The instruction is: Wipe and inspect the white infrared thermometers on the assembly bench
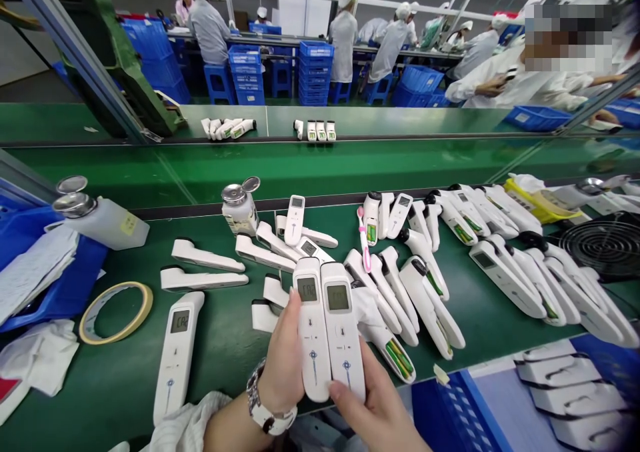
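Note:
Two white infrared thermometers are held side by side above the near edge of the green bench. My left hand [284, 359] closes round the left thermometer [313, 335], whose grey screen shows faint characters. The right thermometer [343, 332] is gripped by my right hand [373, 399], thumb on its lower end. To the left, another thermometer [179, 355] lies face up with its screen lit. Several more thermometers [207, 279] rest on their sides beyond my left hand. Right of my hands lies a thermometer with its battery bay showing [390, 349].
A tape roll [116, 312], a white pump bottle [113, 220] and a blue bin [87, 265] stand left. A second pump bottle [240, 209] and pink toothbrush [364, 239] lie ahead. A green conveyor [280, 169] crosses behind. Co-workers [345, 35] work beyond.

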### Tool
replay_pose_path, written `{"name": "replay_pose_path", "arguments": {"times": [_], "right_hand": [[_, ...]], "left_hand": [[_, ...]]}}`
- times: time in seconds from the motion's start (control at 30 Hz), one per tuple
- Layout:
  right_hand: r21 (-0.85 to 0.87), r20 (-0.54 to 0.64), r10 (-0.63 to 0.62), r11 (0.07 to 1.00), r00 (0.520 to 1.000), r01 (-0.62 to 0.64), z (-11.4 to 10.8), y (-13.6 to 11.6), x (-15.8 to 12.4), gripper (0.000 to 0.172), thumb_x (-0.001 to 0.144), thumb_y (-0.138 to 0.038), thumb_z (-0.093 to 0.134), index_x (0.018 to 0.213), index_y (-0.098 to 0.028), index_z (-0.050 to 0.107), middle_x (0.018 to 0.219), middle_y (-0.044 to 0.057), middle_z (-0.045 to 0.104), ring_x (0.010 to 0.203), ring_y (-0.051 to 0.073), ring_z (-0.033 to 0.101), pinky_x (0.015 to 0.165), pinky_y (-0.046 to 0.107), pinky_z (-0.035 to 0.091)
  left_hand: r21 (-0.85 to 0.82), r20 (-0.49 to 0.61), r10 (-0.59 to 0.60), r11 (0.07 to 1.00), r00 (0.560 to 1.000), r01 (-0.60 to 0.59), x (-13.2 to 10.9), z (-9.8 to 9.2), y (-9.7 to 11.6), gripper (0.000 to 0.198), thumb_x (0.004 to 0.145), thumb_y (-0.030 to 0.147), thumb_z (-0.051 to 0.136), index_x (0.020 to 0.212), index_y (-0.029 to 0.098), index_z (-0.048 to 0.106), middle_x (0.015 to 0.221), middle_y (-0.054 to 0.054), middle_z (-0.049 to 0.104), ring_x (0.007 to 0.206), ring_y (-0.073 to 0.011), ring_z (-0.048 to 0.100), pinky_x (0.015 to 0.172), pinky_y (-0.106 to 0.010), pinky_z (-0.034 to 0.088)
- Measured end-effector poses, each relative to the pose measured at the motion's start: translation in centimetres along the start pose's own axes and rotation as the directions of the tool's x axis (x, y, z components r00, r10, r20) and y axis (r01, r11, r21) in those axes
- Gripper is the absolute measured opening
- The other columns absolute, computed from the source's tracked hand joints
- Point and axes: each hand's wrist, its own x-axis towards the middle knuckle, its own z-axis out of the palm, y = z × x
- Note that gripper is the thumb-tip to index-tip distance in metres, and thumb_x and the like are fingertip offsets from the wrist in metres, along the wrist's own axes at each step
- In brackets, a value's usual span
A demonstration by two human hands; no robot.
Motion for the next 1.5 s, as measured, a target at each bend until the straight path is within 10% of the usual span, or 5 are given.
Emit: {"name": "replay_pose_path", "arguments": {"times": [0.5,0.93,1.2,1.5], "right_hand": [[0.229,-0.008,0.068,0.971,0.998,-0.064,-1.0,1.5,-0.3,0.053,0.082,-0.044,0.058,0.131,-0.032,0.042,0.134,0.002,0.048,0.125,0.023,0.042,0.102,0.035,0.037],[-0.274,-0.078,0.173,0.943,0.982,-0.188,0.0,-1.0,-1.2,0.067,0.089,-0.053,0.037,0.143,-0.027,0.008,0.149,-0.01,-0.003,0.136,0.017,-0.007,0.113,0.036,0.005],[0.174,-0.248,0.191,0.973,0.95,-0.15,-0.1,1.9,-1.5,0.061,0.085,-0.053,0.047,0.138,-0.027,0.031,0.148,-0.005,0.02,0.137,0.021,0.009,0.112,0.037,0.015],[0.203,-0.27,0.128,0.977,0.954,-0.073,0.1,2.3,-1.9,0.056,0.086,-0.051,0.044,0.137,-0.031,0.033,0.146,-0.002,0.027,0.134,0.025,0.022,0.108,0.043,0.026]], "left_hand": [[-0.101,-0.042,-0.028,0.995,0.999,0.024,0.1,0.5,0.3,0.035,0.086,0.038,0.043,0.091,0.013,0.066,0.075,-0.006,0.07,0.074,-0.0218,0.064,0.087,-0.039,0.042],[-0.049,0.01,0.11,0.993,0.994,-0.11,-0.2,0.4,-0.1,0.031,0.084,0.032,0.047,0.11,0.019,0.058,0.092,-0.005,0.068,0.089,-0.0234,0.062,0.082,-0.037,0.046],[0.207,0.006,0.092,0.974,0.996,-0.092,-0.6,0.4,-0.2,0.039,0.069,0.025,0.069,0.104,0.023,0.052,0.096,-0.004,0.065,0.05,-0.0166,0.06,0.037,-0.026,0.043],[0.012,0.029,0.039,0.999,0.999,-0.039,0.1,0.3,-0.2,0.043,0.083,0.054,0.042,0.104,0.021,0.059,0.068,-0.002,0.062,0.055,-0.0164,0.058,0.041,-0.026,0.045]]}}
